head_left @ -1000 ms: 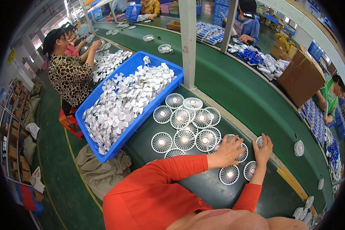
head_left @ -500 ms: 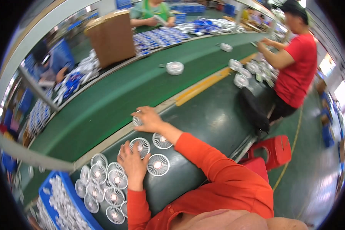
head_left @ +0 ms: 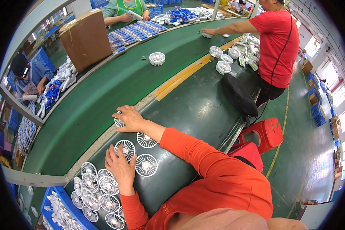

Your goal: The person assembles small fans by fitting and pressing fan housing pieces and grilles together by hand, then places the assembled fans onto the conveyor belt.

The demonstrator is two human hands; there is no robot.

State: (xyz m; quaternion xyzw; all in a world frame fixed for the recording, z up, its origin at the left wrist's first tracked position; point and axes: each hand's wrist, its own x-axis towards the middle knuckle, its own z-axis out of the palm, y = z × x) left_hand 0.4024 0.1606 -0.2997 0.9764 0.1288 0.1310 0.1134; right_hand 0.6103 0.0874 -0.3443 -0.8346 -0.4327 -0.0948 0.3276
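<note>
My right hand (head_left: 131, 119) curls its fingers round a small white round fan head (head_left: 119, 120) at the edge of the workbench beside the belt. Nearer to me, my left hand (head_left: 120, 168), fingers spread, rests against another fan head (head_left: 127, 148) with a slatted cage. Two more lie face up to the right, one under my right wrist (head_left: 146, 140) and one closer to me (head_left: 146, 165). Left of my left hand, several fan heads are clustered in a loose pile (head_left: 90, 182).
A green belt (head_left: 103, 97) runs past the bench, carrying a fan head (head_left: 157, 58). A blue bin (head_left: 67, 194) of small white parts stands at the lower left. A black cushion (head_left: 237, 94) and red stool (head_left: 264, 134) are at right. A co-worker in red (head_left: 280, 46) stands beyond.
The whole view has shifted a little. The co-worker in red now stretches an arm across to a fan head on the belt. My hands stay on about the same fan heads.
</note>
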